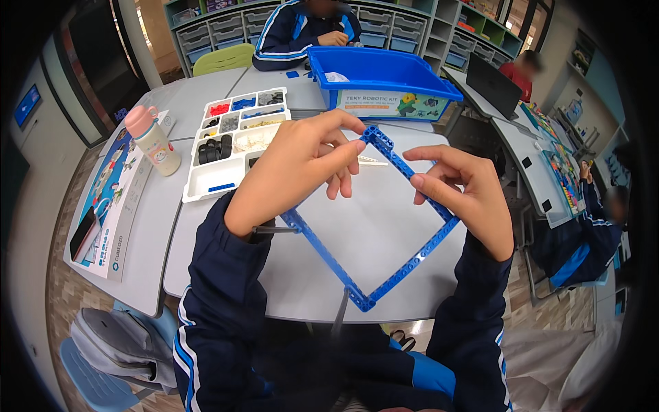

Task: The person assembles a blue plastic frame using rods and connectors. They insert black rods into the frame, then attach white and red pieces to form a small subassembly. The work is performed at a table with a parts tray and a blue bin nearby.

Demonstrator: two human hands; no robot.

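Note:
Above the table, both hands hold a square frame of blue toy building beams (412, 264), tilted so that one corner points toward me. My left hand (295, 161) pinches its far corner between thumb and index finger, where a short blue piece juts out. Thumb and fingers of my right hand (473, 192) close on the upper right side. Dark thin rods (340, 309) show by the near corner and under my left wrist; I cannot tell how they attach. A white beam (373, 161) lies behind the frame.
Left of my hands stands a white sorting tray (199, 187) of small parts and black wheels. Behind are a blue bin (439, 86) and a seated person (285, 34). A pink-capped bottle (156, 147) and a phone (84, 235) rest on the left over a printed board (127, 220).

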